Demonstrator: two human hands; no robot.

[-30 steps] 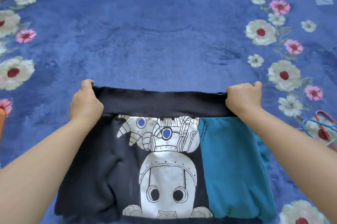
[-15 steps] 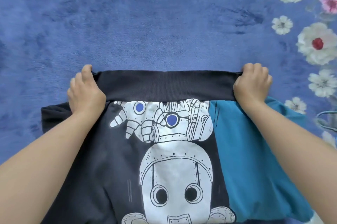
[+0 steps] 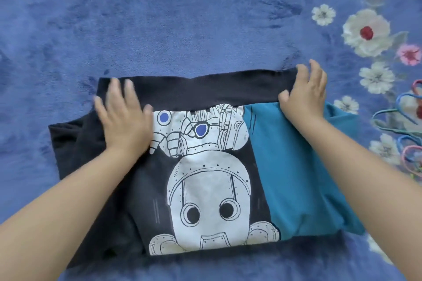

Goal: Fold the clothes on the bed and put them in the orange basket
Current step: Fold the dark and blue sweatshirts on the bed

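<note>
Hands (image 3: 124, 118) now flat on folded sweatshirt (image 3: 205, 189)

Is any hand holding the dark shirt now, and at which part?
Nothing is held. The left hand and right hand lie flat, open, on the dark printed shirt with a teal side, near its ribbed hem.

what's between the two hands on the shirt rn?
Head view: between the left hand and right hand runs the shirt's dark ribbed band, with the top of the white robot print just below it. Nothing else.
</note>
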